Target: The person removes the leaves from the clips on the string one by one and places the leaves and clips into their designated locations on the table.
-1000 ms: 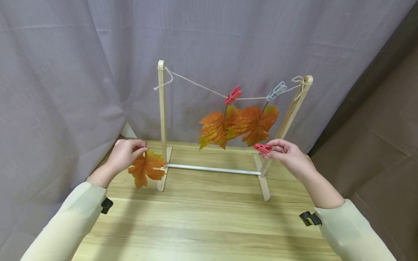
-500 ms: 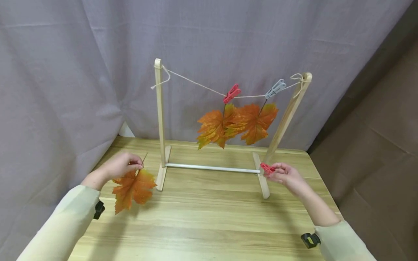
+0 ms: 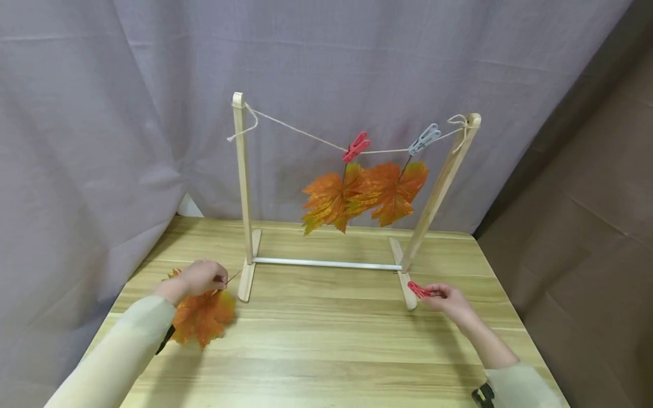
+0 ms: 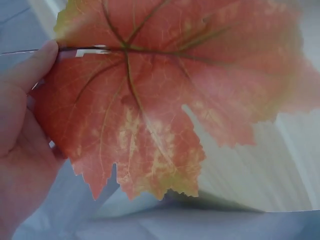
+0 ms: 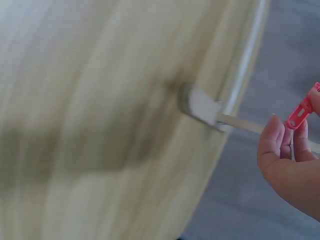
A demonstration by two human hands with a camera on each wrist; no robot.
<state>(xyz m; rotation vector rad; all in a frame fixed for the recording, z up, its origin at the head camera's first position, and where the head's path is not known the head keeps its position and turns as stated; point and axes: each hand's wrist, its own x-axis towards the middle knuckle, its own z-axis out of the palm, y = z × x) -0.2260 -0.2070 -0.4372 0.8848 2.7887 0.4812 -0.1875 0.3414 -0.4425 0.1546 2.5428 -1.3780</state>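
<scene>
My left hand point(image 3: 203, 276) pinches the stem of an orange maple leaf point(image 3: 204, 317), held low over the table left of the wooden stand. The left wrist view shows this leaf point(image 4: 145, 105) broadside, its stem between thumb and fingers. On the other side, my right hand point(image 3: 449, 301) holds a red clothespin point(image 3: 418, 289) near the stand's right foot. Higher up, two more maple leaves hang from the string point(image 3: 301, 131): one leaf point(image 3: 329, 198) under a red clothespin point(image 3: 356, 147), the other leaf point(image 3: 395, 190) under a light blue clothespin point(image 3: 424, 139). These two leaves overlap.
The stand has a left post point(image 3: 244, 181), a right post point(image 3: 440, 195) and a white crossbar point(image 3: 326, 264) low between its feet. It stands on a wood-grain table point(image 3: 316, 340). Grey curtain point(image 3: 306, 51) hangs behind, with brown cloth point(image 3: 576, 226) on the right.
Both hands have come down and nearer: the left still with the leaf, the right still with the red clothespin. The hanging leaves stay on the string; the head view has shifted slightly.
</scene>
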